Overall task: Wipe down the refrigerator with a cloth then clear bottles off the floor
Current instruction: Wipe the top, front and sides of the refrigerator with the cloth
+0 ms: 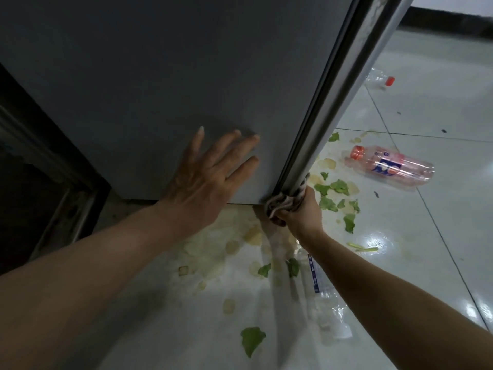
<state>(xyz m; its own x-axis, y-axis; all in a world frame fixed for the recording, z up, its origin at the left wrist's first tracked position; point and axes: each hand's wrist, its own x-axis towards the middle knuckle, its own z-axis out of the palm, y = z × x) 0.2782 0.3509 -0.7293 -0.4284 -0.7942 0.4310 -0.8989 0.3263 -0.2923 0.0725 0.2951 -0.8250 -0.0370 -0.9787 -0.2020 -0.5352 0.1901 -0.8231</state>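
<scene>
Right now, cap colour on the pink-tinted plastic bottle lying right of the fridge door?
Orange-red cap, head view.

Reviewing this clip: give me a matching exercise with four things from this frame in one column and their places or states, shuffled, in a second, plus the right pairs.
Things:
1. left hand
2. right hand
3. pink clear plastic bottle with an orange cap
4. green leaf scraps

States:
A. lying on its side on the white tiled floor
B. scattered over the floor
C. flat on the grey refrigerator door
D. gripping the crumpled cloth at the door's lower edge

Pairs: 1-C, 2-D, 3-A, 4-B
</scene>
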